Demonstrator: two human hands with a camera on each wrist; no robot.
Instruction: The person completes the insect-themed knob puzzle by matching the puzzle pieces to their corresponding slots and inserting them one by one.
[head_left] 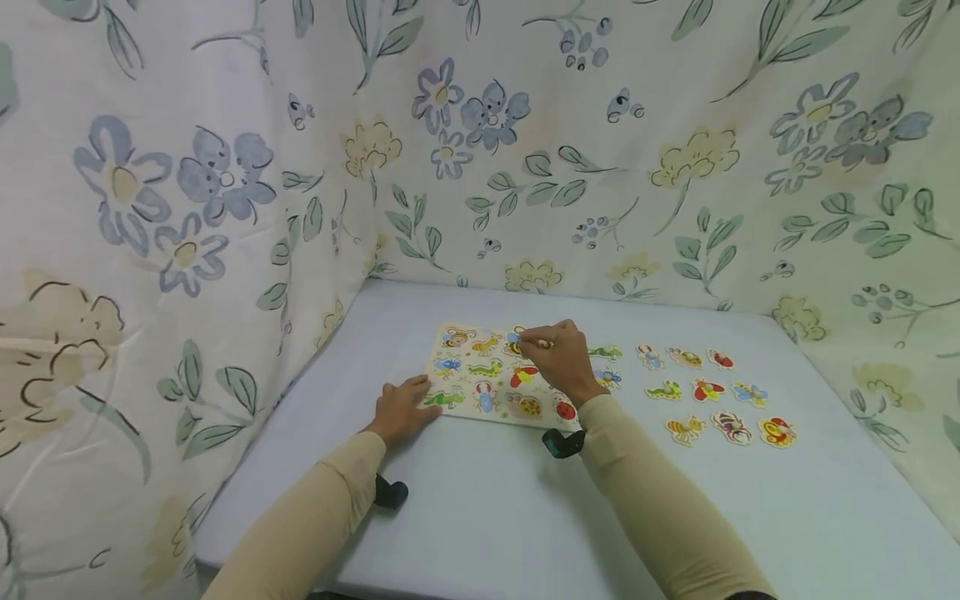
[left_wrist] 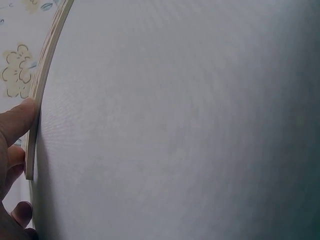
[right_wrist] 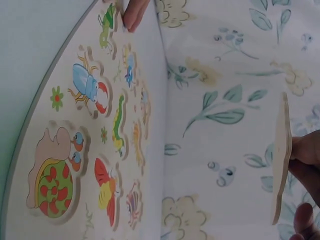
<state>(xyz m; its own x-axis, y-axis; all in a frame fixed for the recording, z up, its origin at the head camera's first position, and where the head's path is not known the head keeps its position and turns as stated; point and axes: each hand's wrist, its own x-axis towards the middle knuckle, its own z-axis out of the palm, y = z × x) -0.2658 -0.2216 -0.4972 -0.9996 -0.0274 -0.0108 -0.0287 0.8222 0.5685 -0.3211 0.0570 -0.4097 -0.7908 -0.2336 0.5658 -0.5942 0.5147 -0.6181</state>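
A wooden puzzle board (head_left: 467, 363) with colourful insect pictures in shallow recesses lies flat on the table. My left hand (head_left: 400, 410) grips its near left corner, thumb against the front edge and fingers at the left side. In the left wrist view the thumb (left_wrist: 19, 120) meets the board's edge (left_wrist: 44, 75). My right hand (head_left: 558, 354) pinches a thin wooden puzzle piece (right_wrist: 281, 160) above the far part of the board. The right wrist view shows that piece edge-on, raised off the board, its picture turned out of sight. A snail picture (right_wrist: 52, 175) fills the near recess there.
Right of the board, loose insect pieces lie in rows, among them a red butterfly (head_left: 708, 390), a spider (head_left: 731, 427) and a caterpillar (head_left: 663, 390). A few more, such as the blue one (head_left: 607, 377), lie beside my right wrist. Floral curtain (head_left: 525, 208) surrounds the table (head_left: 480, 517).
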